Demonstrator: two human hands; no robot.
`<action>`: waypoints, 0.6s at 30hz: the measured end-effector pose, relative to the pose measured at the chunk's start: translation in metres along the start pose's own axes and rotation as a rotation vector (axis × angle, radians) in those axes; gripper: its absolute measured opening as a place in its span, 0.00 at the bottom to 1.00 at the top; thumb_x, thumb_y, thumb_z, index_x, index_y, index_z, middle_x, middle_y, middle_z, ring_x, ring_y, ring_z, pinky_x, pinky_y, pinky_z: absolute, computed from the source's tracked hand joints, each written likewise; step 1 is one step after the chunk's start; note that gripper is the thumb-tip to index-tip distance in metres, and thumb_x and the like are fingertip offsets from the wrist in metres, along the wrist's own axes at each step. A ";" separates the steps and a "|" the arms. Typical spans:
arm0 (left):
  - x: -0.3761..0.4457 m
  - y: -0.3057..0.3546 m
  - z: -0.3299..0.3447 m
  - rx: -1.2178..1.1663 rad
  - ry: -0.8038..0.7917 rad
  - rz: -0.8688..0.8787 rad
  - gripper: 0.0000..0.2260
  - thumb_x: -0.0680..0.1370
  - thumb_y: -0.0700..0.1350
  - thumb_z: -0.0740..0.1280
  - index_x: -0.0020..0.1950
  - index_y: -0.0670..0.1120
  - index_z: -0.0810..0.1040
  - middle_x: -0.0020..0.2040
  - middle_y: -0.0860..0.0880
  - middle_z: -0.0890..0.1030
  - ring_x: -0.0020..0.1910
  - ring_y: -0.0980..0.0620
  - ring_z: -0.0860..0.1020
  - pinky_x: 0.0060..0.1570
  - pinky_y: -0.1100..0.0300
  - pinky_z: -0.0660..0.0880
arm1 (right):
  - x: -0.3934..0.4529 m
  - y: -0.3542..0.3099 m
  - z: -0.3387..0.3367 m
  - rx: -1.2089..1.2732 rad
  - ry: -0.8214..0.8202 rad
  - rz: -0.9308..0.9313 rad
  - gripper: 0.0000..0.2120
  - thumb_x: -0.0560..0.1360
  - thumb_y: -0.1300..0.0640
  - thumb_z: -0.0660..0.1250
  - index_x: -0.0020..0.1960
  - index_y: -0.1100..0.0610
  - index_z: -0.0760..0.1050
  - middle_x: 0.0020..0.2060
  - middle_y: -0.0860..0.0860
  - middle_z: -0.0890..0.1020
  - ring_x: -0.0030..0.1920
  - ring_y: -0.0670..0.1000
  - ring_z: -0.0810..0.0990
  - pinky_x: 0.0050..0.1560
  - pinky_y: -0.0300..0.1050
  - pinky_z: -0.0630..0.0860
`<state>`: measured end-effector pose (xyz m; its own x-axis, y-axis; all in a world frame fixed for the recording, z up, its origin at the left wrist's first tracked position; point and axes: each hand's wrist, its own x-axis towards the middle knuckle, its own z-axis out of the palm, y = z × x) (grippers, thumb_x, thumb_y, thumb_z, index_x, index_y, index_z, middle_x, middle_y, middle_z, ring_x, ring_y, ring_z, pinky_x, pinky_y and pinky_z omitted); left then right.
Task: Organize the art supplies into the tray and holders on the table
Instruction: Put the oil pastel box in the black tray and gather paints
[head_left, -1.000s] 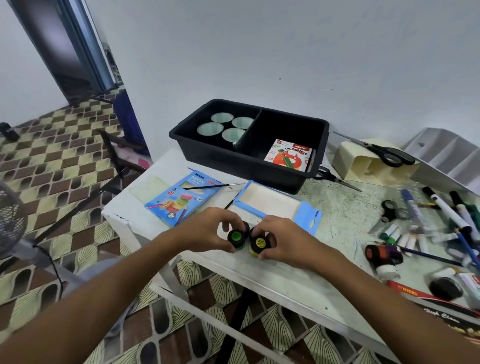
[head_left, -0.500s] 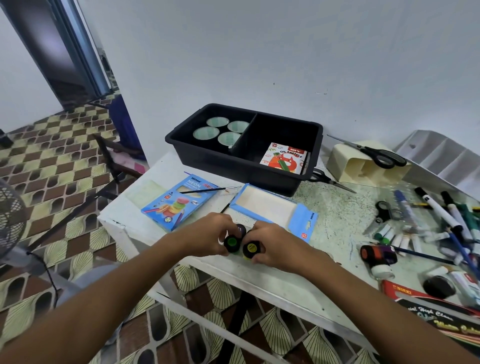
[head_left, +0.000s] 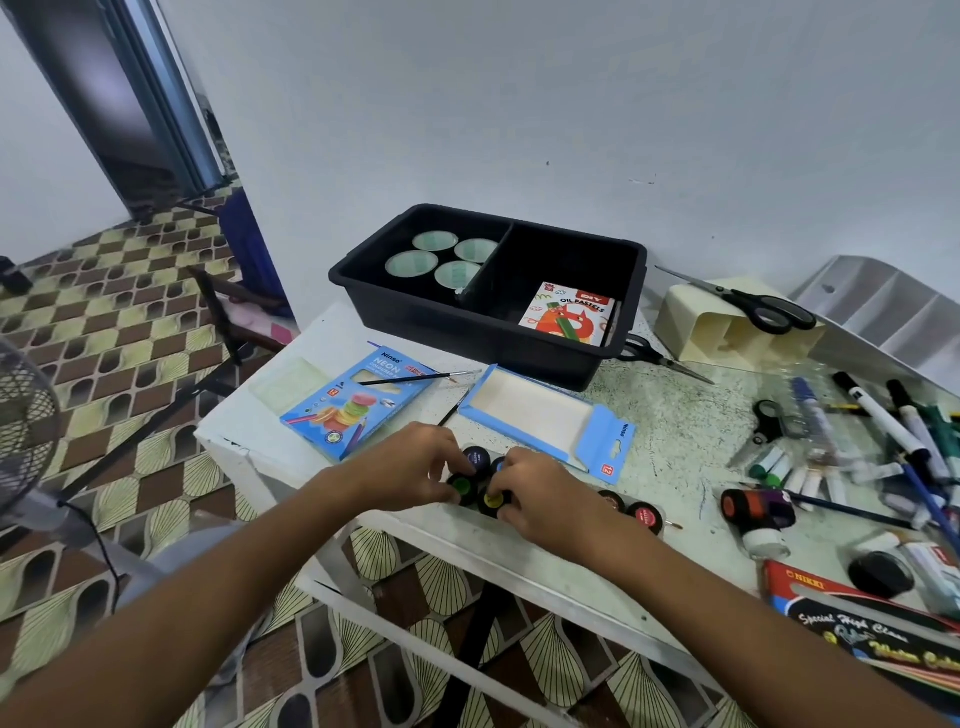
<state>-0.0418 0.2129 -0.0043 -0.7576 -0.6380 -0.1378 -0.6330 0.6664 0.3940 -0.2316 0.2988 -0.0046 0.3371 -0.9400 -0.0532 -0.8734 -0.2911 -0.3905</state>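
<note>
I am gripping a cluster of small black paint pots at the table's near edge: my left hand (head_left: 410, 467) is curling its fingers round the green-lidded pot (head_left: 462, 486), and my right hand (head_left: 540, 493) is pinching the yellow-lidded pot (head_left: 492, 501), with two blue-lidded pots touching just behind. In my judgement the task is standing at an early stage. The black tray (head_left: 488, 332) is holding four cups in its left compartment and an oil pastels box (head_left: 569, 313) in its right. Two red-lidded pots (head_left: 644, 516), the neon pencil box (head_left: 353, 402), its open blue sleeve (head_left: 545, 415), a thin brush (head_left: 410, 380) and a heap of markers (head_left: 893, 421) are lying loose. The cream holder (head_left: 727, 327) is lying on its side with scissors (head_left: 763, 306) resting on it. The white table (head_left: 675, 431) is looking speckled and scuffed; it is standing against a pale wall over a patterned tile floor.
</note>
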 end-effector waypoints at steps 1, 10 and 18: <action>0.000 0.000 -0.001 -0.009 -0.001 -0.006 0.15 0.75 0.49 0.72 0.62 0.51 0.81 0.51 0.52 0.79 0.44 0.57 0.74 0.43 0.65 0.70 | -0.001 0.000 0.001 -0.004 0.006 0.001 0.11 0.77 0.60 0.64 0.57 0.58 0.80 0.51 0.53 0.74 0.51 0.55 0.75 0.50 0.48 0.74; 0.002 0.004 -0.009 0.098 -0.032 0.047 0.16 0.75 0.52 0.72 0.62 0.52 0.80 0.48 0.55 0.73 0.44 0.60 0.69 0.40 0.69 0.65 | -0.013 0.003 0.003 -0.256 0.158 -0.277 0.13 0.75 0.51 0.66 0.42 0.60 0.82 0.42 0.55 0.77 0.40 0.55 0.77 0.38 0.45 0.69; 0.014 0.014 -0.019 0.241 -0.132 0.063 0.16 0.74 0.55 0.72 0.60 0.51 0.81 0.48 0.54 0.75 0.46 0.59 0.70 0.40 0.66 0.65 | -0.023 0.018 0.008 -0.376 0.214 -0.387 0.18 0.75 0.42 0.64 0.49 0.56 0.82 0.45 0.51 0.80 0.47 0.53 0.77 0.46 0.47 0.72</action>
<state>-0.0583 0.2065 0.0169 -0.8007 -0.5473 -0.2437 -0.5918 0.7858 0.1797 -0.2526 0.3163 -0.0176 0.6123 -0.7564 0.2303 -0.7788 -0.6272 0.0104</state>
